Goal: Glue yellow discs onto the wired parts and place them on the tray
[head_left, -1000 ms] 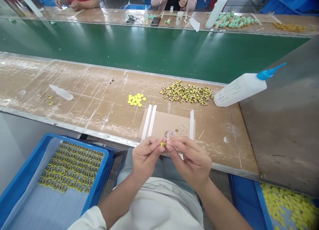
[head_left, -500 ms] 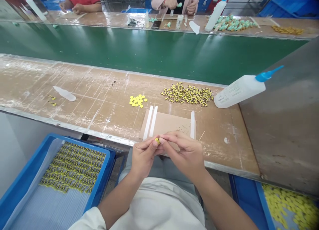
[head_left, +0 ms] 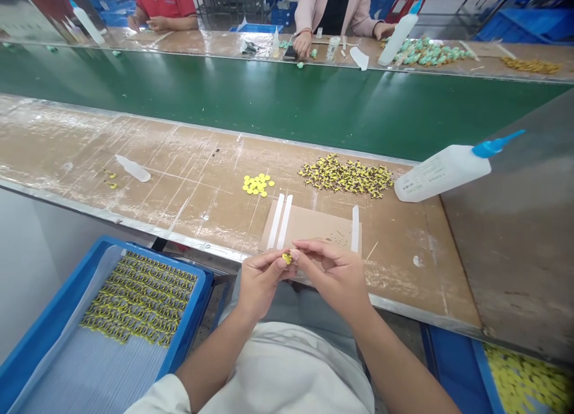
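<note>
Between the fingertips of both hands, over the bench's front edge, is a small yellow piece (head_left: 287, 258) with a dark part on it. My left hand (head_left: 262, 282) pinches it from the left. My right hand (head_left: 334, 273) is closed in a pinch against its right side; whether a second part sits in those fingers is hidden. Just beyond lies a cardboard sheet (head_left: 314, 225) with white tape strips. Behind it are a cluster of yellow discs (head_left: 258, 185) and a heap of small yellow-and-dark pieces (head_left: 347, 176).
A white bottle with a blue nozzle (head_left: 443, 172) leans at the right by a metal panel (head_left: 515, 234). Below left, a blue tray (head_left: 204, 282) holds rows of yellow-and-dark pieces. A blue bin of yellow pieces (head_left: 529, 381) is below right. Across the green belt (head_left: 269, 103), two people sit.
The view has shifted slightly, so the bench things appear further right. Both hands keep their pinch on the yellow piece. Across the belt, a person's hand has come down near the belt's edge.
</note>
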`<state>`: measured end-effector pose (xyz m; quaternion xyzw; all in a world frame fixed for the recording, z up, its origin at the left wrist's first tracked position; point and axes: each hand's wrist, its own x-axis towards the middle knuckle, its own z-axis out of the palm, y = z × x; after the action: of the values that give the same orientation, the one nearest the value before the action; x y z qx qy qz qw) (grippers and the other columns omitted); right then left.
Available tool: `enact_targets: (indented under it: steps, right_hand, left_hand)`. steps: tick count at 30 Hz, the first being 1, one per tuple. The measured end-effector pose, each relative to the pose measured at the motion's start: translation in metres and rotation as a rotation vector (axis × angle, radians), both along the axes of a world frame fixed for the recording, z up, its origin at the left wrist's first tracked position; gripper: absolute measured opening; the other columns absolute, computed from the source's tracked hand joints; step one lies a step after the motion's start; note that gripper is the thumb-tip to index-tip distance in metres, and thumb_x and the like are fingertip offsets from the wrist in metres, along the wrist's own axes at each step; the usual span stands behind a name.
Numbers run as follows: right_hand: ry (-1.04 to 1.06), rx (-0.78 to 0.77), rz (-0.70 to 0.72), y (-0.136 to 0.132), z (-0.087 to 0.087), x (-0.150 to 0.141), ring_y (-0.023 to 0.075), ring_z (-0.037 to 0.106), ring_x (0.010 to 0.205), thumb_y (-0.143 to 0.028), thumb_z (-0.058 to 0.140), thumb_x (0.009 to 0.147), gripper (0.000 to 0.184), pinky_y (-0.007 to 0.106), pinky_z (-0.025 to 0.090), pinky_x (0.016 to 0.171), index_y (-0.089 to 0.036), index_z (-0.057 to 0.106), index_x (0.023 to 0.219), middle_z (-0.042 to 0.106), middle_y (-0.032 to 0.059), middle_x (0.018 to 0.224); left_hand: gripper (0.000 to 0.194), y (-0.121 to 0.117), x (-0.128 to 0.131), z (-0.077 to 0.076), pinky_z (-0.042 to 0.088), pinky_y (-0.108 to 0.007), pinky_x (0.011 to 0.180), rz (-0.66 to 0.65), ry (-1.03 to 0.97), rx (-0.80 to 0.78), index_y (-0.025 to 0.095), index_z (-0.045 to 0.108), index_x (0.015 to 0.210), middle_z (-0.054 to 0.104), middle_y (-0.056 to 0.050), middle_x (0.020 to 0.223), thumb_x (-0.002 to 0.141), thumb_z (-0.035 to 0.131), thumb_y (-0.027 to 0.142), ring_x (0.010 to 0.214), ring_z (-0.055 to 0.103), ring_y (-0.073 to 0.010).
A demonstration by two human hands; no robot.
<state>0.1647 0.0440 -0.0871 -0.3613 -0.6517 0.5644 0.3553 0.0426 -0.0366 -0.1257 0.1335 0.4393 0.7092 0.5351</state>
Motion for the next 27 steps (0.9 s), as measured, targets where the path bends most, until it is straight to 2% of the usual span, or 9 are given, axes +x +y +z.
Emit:
enact_targets:
  steps: [5, 20, 27]
  right_hand:
    - [0.043, -0.118, 0.025, -0.0026, 0.0026, -0.0013, 0.0163, 0.073, 0.069, -0.032, 0.076, 0.083, 0.016, 0.024, 0.063, 0.063, -0.023, 0.076, 0.096, 0.077, 0.0039, 0.087]
    - [0.043, -0.107, 0.025, -0.0022, 0.0023, -0.0024, 0.0191, 0.073, 0.075, -0.033, 0.076, 0.083, 0.019, 0.028, 0.064, 0.068, -0.020, 0.077, 0.095, 0.076, 0.0075, 0.091]
    - [0.068, -0.128, 0.034, -0.0031, 0.0036, -0.0012, 0.0182, 0.073, 0.072, -0.032, 0.076, 0.083, 0.018, 0.028, 0.064, 0.066, -0.019, 0.076, 0.095, 0.076, 0.0069, 0.090]
  left_hand:
    - [0.023, -0.0025, -0.0019, -0.0006, 0.062, -0.020, 0.068, 0.010, 0.014, 0.008, 0.019, 0.081, 0.092, 0.077, -0.006, 0.090, 0.074, 0.083, 0.033, 0.069, 0.070, -0.0106]
    - [0.024, -0.0062, -0.0029, 0.0034, 0.064, -0.026, 0.067, -0.011, 0.030, 0.037, 0.019, 0.081, 0.094, 0.076, -0.008, 0.090, 0.075, 0.082, 0.034, 0.070, 0.071, -0.0136]
    - [0.024, -0.0064, -0.0022, 0.0001, 0.064, -0.027, 0.067, -0.010, 0.037, 0.027, 0.020, 0.081, 0.093, 0.076, -0.008, 0.091, 0.075, 0.082, 0.034, 0.069, 0.071, -0.0140]
